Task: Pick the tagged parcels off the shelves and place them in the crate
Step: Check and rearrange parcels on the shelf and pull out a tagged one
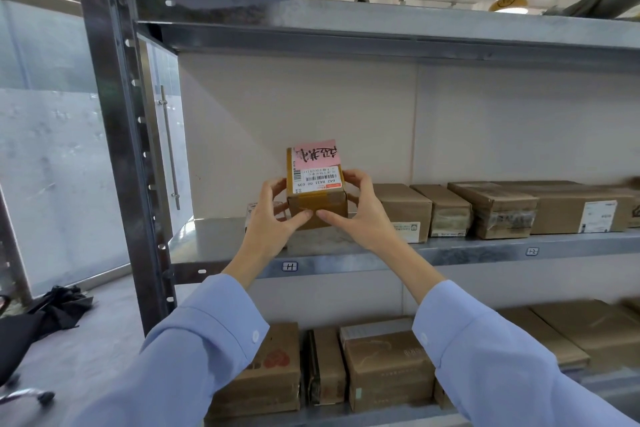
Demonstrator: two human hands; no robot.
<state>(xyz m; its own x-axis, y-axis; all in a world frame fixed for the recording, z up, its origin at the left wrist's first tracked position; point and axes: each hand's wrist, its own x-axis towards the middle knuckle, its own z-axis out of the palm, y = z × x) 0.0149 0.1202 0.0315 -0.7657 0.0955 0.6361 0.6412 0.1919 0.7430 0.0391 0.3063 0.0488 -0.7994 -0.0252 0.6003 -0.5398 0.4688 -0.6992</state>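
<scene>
head view: left grip (268, 222) and right grip (360, 215) curl round the small parcel (315, 191), thumbs on its near face, seemingly lifted just above the middle shelf (485, 250). its underside is hidden; writing on its pink tag (317, 154) is unreadable.

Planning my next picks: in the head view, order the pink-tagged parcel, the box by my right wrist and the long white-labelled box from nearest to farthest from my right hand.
1. Pink-tagged parcel, gripped by the right hand, on its left.
2. Box by the wrist, just right of the hand on the shelf.
3. Long white-labelled box, far right along the same shelf.
</scene>
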